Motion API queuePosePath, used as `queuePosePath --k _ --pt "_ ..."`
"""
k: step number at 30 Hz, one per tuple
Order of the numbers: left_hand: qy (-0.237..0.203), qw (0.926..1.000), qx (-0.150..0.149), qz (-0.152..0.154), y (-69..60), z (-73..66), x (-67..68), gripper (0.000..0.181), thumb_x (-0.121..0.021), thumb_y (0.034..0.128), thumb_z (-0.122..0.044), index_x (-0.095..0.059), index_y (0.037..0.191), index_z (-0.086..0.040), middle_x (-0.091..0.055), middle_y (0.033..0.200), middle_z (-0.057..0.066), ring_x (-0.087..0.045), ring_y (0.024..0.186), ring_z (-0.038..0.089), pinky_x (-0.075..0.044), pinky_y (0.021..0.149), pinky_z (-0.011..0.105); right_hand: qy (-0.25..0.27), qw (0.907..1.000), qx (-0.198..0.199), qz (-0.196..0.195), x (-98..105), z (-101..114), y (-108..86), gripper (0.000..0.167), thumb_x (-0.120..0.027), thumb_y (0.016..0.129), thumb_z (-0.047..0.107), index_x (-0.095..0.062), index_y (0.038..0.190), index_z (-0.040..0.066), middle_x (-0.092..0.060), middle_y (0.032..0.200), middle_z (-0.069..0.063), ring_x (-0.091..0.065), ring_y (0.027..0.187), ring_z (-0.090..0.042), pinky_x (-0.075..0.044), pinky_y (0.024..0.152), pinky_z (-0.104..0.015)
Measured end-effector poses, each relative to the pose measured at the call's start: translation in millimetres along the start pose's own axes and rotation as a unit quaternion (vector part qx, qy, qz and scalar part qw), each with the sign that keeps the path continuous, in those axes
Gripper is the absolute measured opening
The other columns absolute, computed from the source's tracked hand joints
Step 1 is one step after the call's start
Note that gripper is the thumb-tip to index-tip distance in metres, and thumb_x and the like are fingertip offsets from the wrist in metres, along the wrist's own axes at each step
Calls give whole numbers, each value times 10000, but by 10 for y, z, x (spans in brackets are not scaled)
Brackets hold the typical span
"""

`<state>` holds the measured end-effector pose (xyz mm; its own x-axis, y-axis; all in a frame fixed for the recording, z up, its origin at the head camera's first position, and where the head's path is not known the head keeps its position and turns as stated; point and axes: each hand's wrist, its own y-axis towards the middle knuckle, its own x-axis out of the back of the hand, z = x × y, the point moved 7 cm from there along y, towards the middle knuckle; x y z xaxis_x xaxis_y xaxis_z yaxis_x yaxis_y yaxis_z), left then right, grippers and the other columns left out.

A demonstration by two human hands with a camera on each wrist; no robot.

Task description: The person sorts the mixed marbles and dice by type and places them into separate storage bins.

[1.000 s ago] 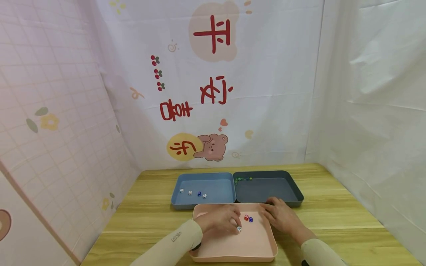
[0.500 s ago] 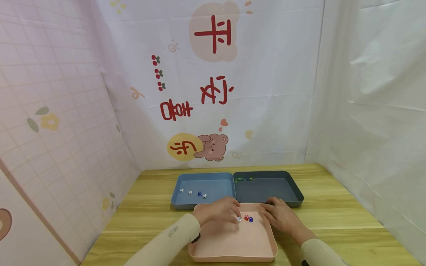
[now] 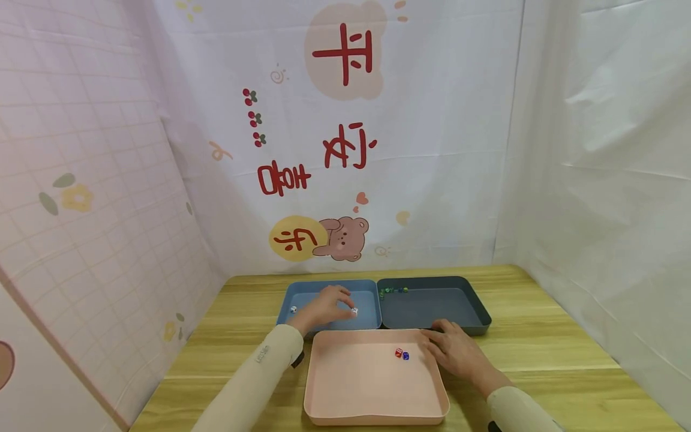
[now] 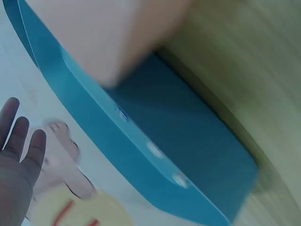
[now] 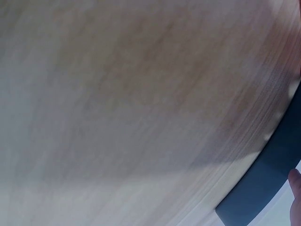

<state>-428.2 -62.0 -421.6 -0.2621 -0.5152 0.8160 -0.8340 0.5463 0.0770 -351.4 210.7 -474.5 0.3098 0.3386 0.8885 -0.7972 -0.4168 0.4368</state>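
Note:
My left hand [image 3: 326, 305] is over the light blue tray [image 3: 318, 289], pinching a white die [image 3: 354, 312] between thumb and fingertips. In the left wrist view, several of its fingers [image 4: 35, 153] show at the left edge, the pinch out of sight. A white die [image 3: 294, 309] lies at that tray's left; the left wrist view shows more dice, one blue [image 4: 121, 114], along its side. My right hand [image 3: 457, 351] grips the back right corner of the pink tray [image 3: 372, 419], thumb at the rim. A red die [image 3: 399, 353] and a blue die [image 3: 406, 356] sit together inside it.
A dark grey-blue tray [image 3: 439, 309] adjoins the light blue one, with small green pieces [image 3: 390, 290] in its back left corner. All three trays stand on a wood-grain table [image 3: 550, 354]. Printed cloth [image 3: 432, 150] hangs behind and at both sides.
My left hand has carried the white die from the pink tray, away and leftward, over the light blue tray. The right hand has stayed at the pink tray's corner.

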Motion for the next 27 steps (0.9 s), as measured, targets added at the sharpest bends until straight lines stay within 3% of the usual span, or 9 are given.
queuePosePath --k 9,12,17,21,27 --pt "-23 9917 712 -1070 -102 494 324 146 -740 898 -166 -771 996 -62 -576 1329 204 -504 1260 396 -434 1013 548 58 9994 -211 283 -39 -38 -4 303 -639 976 293 -725 1231 154 -584 1150 -111 -563 1037 -300 -509 896 -503" --pt "220 9835 942 -1527 -156 607 402 138 -739 897 -170 -774 978 -63 -593 1305 207 -533 1222 392 -452 993 543 68 9994 -204 276 -38 -38 -7 300 -640 974 290 -725 1229 154 -584 1148 -112 -563 1032 -300 -509 890 -502" --pt "729 9630 1371 -2204 -252 763 503 153 -760 880 -199 -780 950 -64 -635 1224 171 -559 1176 372 -456 969 549 80 9997 -143 182 -34 -27 -6 294 -649 969 292 -732 1216 158 -587 1130 -105 -566 1009 -294 -514 874 -497" --pt "1009 9522 1722 -2313 -300 861 521 170 -772 872 -215 -780 933 -57 -654 1103 149 -583 1078 353 -469 917 542 74 9998 -129 142 -37 -28 -5 293 -652 967 299 -736 1210 158 -588 1124 -101 -568 1004 -292 -517 870 -497" --pt "1353 9478 1990 -2091 -288 981 454 169 -771 873 -249 -785 897 -83 -663 1013 117 -581 1020 337 -466 857 548 29 9999 -110 112 -45 -46 -7 289 -648 970 300 -737 1211 167 -587 1122 -89 -568 999 -283 -515 873 -492"
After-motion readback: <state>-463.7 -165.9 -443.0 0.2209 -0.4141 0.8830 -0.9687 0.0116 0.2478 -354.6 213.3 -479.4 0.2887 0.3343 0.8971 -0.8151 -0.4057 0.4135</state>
